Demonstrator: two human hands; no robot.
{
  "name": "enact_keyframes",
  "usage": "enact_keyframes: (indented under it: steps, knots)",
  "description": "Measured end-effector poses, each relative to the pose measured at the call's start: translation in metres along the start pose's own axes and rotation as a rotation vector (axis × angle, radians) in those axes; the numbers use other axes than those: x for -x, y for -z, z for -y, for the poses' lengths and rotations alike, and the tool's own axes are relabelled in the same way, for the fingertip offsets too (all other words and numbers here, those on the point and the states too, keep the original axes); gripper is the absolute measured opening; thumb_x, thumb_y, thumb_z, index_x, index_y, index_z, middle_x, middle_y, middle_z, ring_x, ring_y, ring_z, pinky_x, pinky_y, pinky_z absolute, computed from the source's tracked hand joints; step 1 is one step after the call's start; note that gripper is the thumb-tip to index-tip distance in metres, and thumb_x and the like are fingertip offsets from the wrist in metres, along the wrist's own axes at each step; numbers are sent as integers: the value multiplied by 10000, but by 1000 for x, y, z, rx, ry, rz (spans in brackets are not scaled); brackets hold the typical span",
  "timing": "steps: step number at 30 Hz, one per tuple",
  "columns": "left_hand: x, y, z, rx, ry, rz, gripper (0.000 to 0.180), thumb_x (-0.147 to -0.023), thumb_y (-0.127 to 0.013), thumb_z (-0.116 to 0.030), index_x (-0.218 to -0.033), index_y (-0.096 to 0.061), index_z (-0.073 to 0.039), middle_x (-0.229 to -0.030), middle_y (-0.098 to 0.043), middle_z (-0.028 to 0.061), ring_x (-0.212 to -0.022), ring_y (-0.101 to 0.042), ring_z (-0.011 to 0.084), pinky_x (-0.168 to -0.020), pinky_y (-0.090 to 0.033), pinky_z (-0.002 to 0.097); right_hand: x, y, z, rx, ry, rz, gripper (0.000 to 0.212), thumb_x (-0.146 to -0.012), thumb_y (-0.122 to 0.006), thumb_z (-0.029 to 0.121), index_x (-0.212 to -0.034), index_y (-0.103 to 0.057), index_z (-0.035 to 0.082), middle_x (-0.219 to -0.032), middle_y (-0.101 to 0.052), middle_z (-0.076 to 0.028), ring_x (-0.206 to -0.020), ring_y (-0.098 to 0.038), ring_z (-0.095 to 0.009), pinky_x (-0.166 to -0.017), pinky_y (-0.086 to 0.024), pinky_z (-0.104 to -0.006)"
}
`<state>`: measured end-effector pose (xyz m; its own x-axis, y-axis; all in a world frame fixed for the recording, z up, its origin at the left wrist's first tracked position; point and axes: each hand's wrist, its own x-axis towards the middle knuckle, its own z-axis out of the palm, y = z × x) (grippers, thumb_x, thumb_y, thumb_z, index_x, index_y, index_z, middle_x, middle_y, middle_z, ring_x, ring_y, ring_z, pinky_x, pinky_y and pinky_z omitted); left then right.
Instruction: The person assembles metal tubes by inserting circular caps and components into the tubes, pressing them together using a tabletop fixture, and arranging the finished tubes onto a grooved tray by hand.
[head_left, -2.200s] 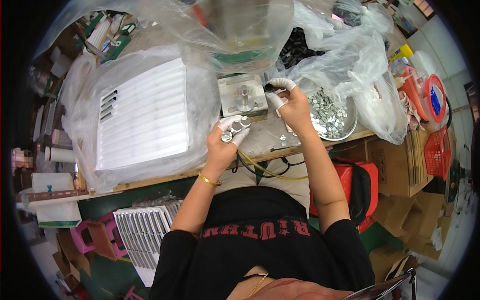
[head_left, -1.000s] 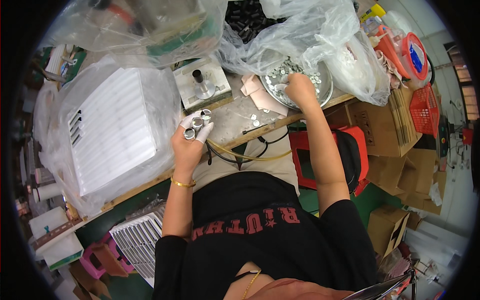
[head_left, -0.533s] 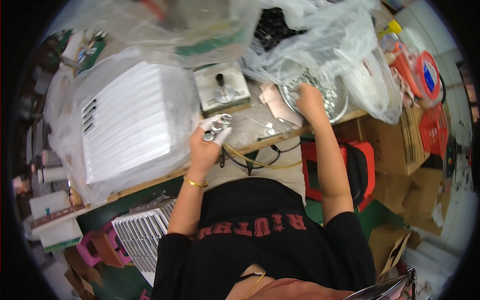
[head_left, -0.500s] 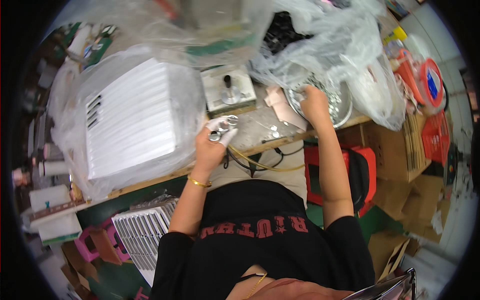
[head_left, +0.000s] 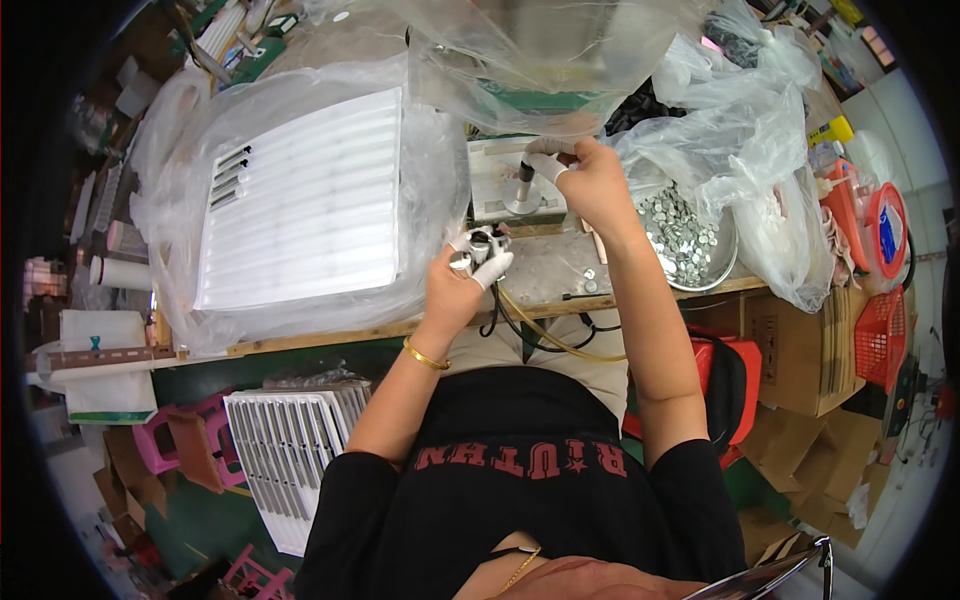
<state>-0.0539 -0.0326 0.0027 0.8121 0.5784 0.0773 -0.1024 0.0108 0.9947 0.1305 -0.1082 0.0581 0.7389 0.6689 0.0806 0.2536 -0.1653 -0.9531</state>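
My left hand [head_left: 468,268], with white coverings on its fingers, is closed round a few small shiny metal cylinders [head_left: 479,246], some dark at the end. It is above the bench just left of the middle. My right hand [head_left: 590,182], also with white finger coverings, curls its fingers over the black top of an upright post [head_left: 525,172]. Whether a loose part is between these fingers is hidden. The post rises from a round metal foot on a pale block [head_left: 487,185]. Right of it, a round metal bowl [head_left: 733,252] holds many small silvery discs, near my right forearm.
A white ribbed tray [head_left: 310,200] on clear plastic film lies to the left, with several dark-tipped tubes at its far left corner. Plastic bags [head_left: 740,130] crowd the right back. A few silvery discs [head_left: 590,280] lie by the front edge. Cables [head_left: 540,325] hang below the bench.
My right hand has left the bowl of discs and moved left to the top of the post. My left hand stays near the bench front, its metal parts turned. The view has shifted.
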Motion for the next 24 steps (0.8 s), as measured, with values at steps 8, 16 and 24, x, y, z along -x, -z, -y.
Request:
enact_keyframes:
  steps: [8,16,24]
  knots:
    - [-13,12,2,555,265,-61,306,-881,-584,-123,-1153,-530,7,-1073,-636,168,-931,-635,208,-691,-509,244,-1,-6,2,115,8,20,178,-757,-649,62,-921,-658,-5,-845,-659,-54,-794,-588,-139,-729,-440,-271]
    - [-23,15,11,966,303,-174,339,-931,-527,-174,-1234,-473,-33,-1215,-541,150,-1126,-536,278,-872,-515,409,20,-8,12,-18,128,-170,208,-762,-674,141,-903,-666,-12,-646,-552,-32,-583,-466,-109,-534,-382,-264]
    - [-27,1,11,1052,279,-124,341,-929,-532,-174,-1228,-471,-22,-1226,-534,153,-1174,-500,313,-982,-429,457,64,-37,-15,-41,-293,376,326,-793,-726,187,-985,-629,-58,-832,-660,-67,-708,-578,-90,-635,-464,-233]
